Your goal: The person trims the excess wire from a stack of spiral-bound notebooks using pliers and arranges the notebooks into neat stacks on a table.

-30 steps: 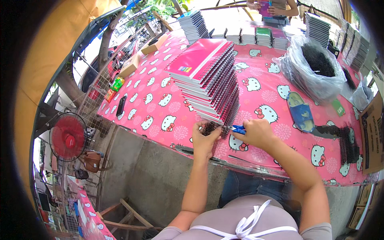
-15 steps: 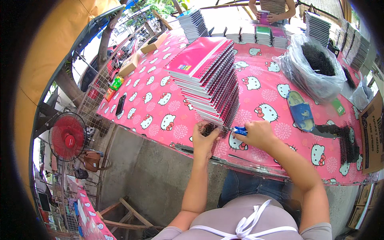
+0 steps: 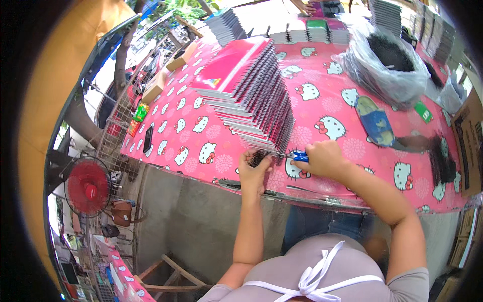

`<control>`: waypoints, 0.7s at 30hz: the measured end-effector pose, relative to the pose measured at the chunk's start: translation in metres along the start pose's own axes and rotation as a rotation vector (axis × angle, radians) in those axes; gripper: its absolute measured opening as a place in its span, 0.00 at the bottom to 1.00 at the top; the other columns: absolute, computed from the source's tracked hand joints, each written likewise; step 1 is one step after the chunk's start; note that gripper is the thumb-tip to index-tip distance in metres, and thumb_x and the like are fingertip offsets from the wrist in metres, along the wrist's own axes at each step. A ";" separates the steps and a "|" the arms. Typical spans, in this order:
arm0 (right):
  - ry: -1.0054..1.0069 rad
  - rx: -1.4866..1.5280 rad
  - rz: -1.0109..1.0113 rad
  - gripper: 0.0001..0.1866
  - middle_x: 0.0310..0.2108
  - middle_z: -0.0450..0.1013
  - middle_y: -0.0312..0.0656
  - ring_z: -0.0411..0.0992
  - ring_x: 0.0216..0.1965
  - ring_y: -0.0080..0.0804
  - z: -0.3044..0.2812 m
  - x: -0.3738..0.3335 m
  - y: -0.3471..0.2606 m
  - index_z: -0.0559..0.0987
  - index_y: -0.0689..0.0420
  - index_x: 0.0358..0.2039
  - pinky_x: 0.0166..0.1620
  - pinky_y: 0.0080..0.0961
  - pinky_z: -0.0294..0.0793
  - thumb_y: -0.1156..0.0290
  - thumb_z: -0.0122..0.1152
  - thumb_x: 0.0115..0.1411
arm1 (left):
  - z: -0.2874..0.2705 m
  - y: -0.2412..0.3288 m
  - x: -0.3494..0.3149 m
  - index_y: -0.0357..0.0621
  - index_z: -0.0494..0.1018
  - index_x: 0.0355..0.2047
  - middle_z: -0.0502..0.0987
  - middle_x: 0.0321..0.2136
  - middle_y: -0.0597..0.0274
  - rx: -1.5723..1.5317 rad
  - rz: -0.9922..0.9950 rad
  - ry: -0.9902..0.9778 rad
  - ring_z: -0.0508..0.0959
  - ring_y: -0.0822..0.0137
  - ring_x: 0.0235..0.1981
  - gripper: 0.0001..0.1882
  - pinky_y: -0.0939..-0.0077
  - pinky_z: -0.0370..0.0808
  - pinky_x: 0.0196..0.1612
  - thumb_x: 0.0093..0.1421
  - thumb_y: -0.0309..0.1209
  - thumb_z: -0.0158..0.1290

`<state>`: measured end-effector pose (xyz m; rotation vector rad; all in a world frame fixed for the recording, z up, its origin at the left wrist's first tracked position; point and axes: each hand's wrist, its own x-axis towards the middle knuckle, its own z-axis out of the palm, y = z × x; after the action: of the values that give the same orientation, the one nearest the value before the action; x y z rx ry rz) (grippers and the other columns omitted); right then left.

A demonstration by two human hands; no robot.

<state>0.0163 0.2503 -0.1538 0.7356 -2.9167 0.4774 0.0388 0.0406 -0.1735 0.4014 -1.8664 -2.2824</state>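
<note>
The right hand (image 3: 324, 158) is curled tight around a blue-handled tool (image 3: 300, 156), its tip pointing at the black spiral coil (image 3: 259, 157) that the left hand (image 3: 254, 170) pinches between bent fingers. Both hands meet at the near edge of the table, just below the lowest book in a slanted stack of spiral-bound notebooks (image 3: 249, 90) with pink covers. All of it sits on a pink cartoon-cat tablecloth (image 3: 181, 131). Further right stands a clear plastic bag of black coils (image 3: 390, 63).
</note>
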 end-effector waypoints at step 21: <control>-0.087 -0.044 0.025 0.28 0.20 0.76 0.45 0.77 0.23 0.41 -0.003 0.012 0.002 0.81 0.58 0.22 0.28 0.37 0.75 0.40 0.59 0.49 | 0.001 -0.009 0.001 0.36 0.61 0.46 0.74 0.34 0.55 0.064 0.022 0.022 0.76 0.72 0.27 0.29 0.82 0.75 0.24 0.47 0.20 0.66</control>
<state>0.0050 0.2483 -0.1493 0.7333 -3.0094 0.3910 0.0374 0.0434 -0.1822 0.4106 -1.9270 -2.2002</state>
